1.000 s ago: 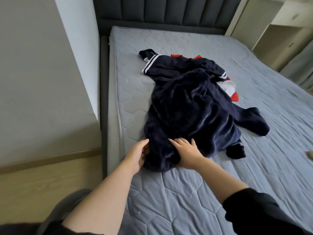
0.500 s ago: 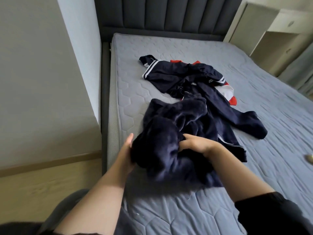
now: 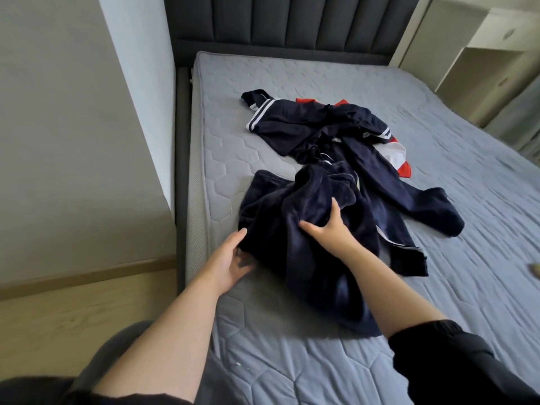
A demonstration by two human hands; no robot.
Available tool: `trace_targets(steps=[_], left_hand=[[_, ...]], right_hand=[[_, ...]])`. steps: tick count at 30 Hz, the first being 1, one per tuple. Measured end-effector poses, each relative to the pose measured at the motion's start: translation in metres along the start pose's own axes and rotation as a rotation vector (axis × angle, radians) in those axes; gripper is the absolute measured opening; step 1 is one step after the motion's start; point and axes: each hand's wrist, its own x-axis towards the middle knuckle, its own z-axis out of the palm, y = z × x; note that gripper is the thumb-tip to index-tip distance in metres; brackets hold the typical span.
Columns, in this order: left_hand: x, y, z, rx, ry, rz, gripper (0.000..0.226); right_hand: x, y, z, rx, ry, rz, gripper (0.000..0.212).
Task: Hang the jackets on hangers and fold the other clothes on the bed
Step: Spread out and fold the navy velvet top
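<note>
A dark navy fleece garment [image 3: 315, 258] lies crumpled on the near left part of the grey mattress [image 3: 438, 302]. My left hand [image 3: 232, 260] holds its left edge, thumb on top and fingers slipped under the fabric. Resting on top of the fleece, my right hand [image 3: 328, 229] presses it down with thumb and forefinger spread. Behind it lies a navy jacket [image 3: 306, 127] with white stripes. Navy trousers [image 3: 409, 194] stretch out to the right. A red and white garment [image 3: 399, 157] shows partly from under them.
The bed's dark padded headboard [image 3: 292, 21] stands at the back. A grey wall [image 3: 73, 141] and wooden floor [image 3: 73, 317] lie close on the left. Pale cabinets [image 3: 482, 54] stand at the far right. My dark sleeve [image 3: 455, 361] covers the lower right.
The fleece garment was pulled off the pile towards me, lifted, then set down on the near mattress. My right hand went from gripping it to pressing on top.
</note>
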Motion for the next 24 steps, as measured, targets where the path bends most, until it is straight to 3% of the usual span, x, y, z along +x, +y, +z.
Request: trace_targets(steps=[3, 5, 7, 9, 11, 12, 14, 16, 17, 19, 21, 23, 24], left_hand=[[0.003, 0.002, -0.005, -0.077, 0.080, -0.003, 0.042], [0.004, 0.007, -0.011, -0.095, 0.102, -0.037, 0.050], [0.003, 0.009, -0.014, 0.030, 0.076, -0.066, 0.053], [0.003, 0.007, -0.016, 0.145, 0.064, -0.069, 0.048], [0.003, 0.008, -0.018, 0.134, 0.058, -0.063, 0.039], [0.003, 0.009, -0.019, 0.133, 0.053, -0.055, 0.034], [0.001, 0.010, -0.018, 0.224, 0.044, -0.004, 0.028], [-0.004, 0.009, -0.012, 0.382, -0.005, 0.073, 0.024], [-0.006, 0.007, -0.007, 0.496, -0.031, 0.107, 0.026], [-0.007, 0.000, -0.002, 0.853, -0.096, 0.165, 0.034], [-0.005, -0.010, 0.002, 1.116, -0.137, 0.151, 0.037], [-0.004, -0.014, 0.006, 1.125, -0.114, 0.096, 0.031], [-0.005, -0.012, 0.007, 1.129, -0.096, 0.099, 0.030]], right_hand=[[-0.012, 0.007, 0.005, -0.017, -0.123, -0.088, 0.070], [-0.021, 0.004, 0.004, -0.050, -0.360, -0.098, 0.045], [-0.027, 0.000, 0.004, -0.187, -0.625, -0.078, 0.038], [-0.026, -0.003, 0.001, -0.250, -0.716, -0.066, 0.031], [-0.022, -0.011, -0.005, -0.154, -0.640, -0.049, 0.018], [-0.019, -0.014, -0.008, -0.035, -0.534, 0.007, 0.028], [-0.010, -0.014, -0.013, 0.211, -0.168, 0.097, 0.043], [0.001, -0.005, -0.019, 0.188, 0.278, 0.006, 0.036], [0.008, -0.001, -0.023, 0.125, 0.417, -0.024, 0.030], [0.018, 0.004, -0.027, 0.024, 0.433, 0.015, 0.051], [0.026, 0.007, -0.025, -0.085, 0.271, 0.062, 0.081], [0.031, 0.014, -0.014, -0.169, 0.102, 0.033, 0.085], [0.031, 0.018, -0.007, -0.212, 0.031, 0.010, 0.074]])
